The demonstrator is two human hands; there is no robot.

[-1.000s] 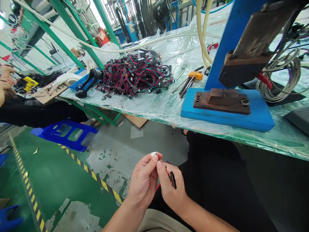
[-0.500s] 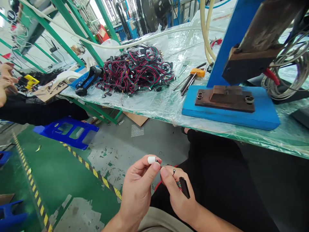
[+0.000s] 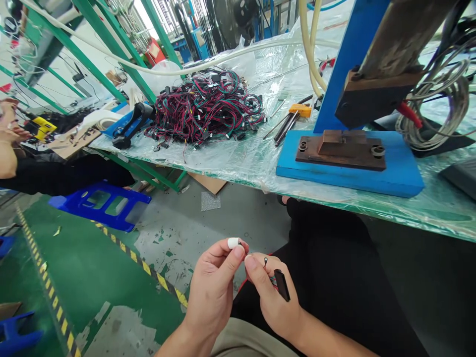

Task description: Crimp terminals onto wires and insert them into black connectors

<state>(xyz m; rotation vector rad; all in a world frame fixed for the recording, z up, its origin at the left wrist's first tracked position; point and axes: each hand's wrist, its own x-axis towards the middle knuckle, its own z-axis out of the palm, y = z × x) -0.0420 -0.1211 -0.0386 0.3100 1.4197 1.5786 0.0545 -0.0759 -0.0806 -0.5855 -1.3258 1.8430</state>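
Observation:
My left hand (image 3: 213,282) is closed in a pinch, thumb against index finger, on a small black connector (image 3: 240,244) mostly hidden by the fingertips. White tape (image 3: 233,242) wraps that index fingertip. Touching close beside it, my right hand (image 3: 273,292) is closed on a wire harness; its thumb and index finger pinch thin wires near the left fingertips. A black rectangular connector (image 3: 281,285) of the harness rests against the right fingers, and a small dark wire end (image 3: 265,261) sticks up above them. Both hands are over my lap, below the table edge.
A heap of red, black and green wire harnesses (image 3: 204,106) lies on the plastic-covered table (image 3: 230,161). To the right stands a blue press (image 3: 345,178). An orange-handled tool (image 3: 299,110) lies between them. A blue stool (image 3: 102,203) and another person's arm (image 3: 7,148) are at left.
The view has shifted slightly, so the table and press appear a little further left. Both hands keep their pinch; the right hand and its black connector have moved slightly left and up.

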